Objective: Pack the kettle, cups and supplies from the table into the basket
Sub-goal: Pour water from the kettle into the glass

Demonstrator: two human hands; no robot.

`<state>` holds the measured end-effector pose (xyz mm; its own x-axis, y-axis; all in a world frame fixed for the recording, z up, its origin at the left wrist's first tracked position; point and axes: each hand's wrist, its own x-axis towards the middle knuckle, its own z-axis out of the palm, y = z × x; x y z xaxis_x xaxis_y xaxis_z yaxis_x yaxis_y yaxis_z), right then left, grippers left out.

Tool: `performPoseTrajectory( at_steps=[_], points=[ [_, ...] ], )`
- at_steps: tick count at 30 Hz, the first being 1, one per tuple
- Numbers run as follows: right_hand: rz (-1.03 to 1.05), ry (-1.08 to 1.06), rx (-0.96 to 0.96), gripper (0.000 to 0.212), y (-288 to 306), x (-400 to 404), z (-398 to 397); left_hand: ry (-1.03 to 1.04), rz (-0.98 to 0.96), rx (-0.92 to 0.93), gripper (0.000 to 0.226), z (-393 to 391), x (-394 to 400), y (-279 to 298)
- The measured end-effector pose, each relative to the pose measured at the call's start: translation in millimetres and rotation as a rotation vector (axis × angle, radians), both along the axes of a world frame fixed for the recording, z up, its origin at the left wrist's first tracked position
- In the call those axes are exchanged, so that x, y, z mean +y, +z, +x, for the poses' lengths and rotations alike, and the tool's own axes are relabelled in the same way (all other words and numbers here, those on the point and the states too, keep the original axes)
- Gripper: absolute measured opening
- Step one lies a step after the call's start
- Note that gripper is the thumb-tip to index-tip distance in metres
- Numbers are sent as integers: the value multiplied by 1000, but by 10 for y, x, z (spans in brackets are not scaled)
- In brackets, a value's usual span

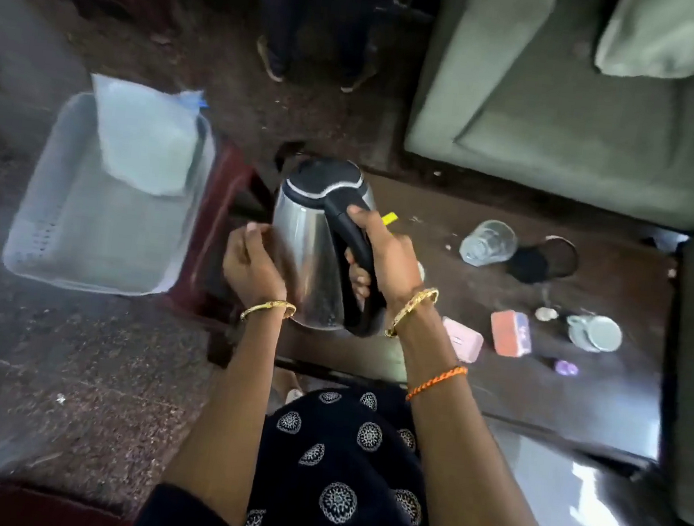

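A steel kettle [309, 254] with a black lid and handle hangs above the left end of the dark table [516, 392]. My right hand [384, 254] grips its black handle. My left hand [251, 261] rests against the kettle's left side. The white plastic basket [60, 241] sits on the floor to the left, with a pale bag [144, 138] leaning inside it. On the table lie a clear glass [488, 242] on its side, a dark cup [544, 260], a white cup [597, 333], an orange packet [511, 333] and a pink box [463, 339].
A dark red stool [221, 224] stands between basket and table. A grey sofa [565, 127] fills the far right. A person's feet [272, 62] stand on the floor at the back. A small purple item [566, 368] lies near the table's right end.
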<state>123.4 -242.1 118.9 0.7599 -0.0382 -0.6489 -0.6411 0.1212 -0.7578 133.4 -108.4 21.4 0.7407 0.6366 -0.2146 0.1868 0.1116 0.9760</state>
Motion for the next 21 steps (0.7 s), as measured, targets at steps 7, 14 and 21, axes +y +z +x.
performPoseTrajectory(
  at_steps=[7, 14, 21],
  points=[
    [-55, -147, 54, 51, -75, -1232, -507, -398, -144, 240, 27, -201, -1242, -200],
    [-96, -308, 86, 51, -317, -2157, -789, -735, -663, 578, 63, -260, -2256, -478],
    [-111, -362, 148, 52, -547, -2529, -553, -790, -696, 608, 69, -127, -2748, -869]
  ],
)
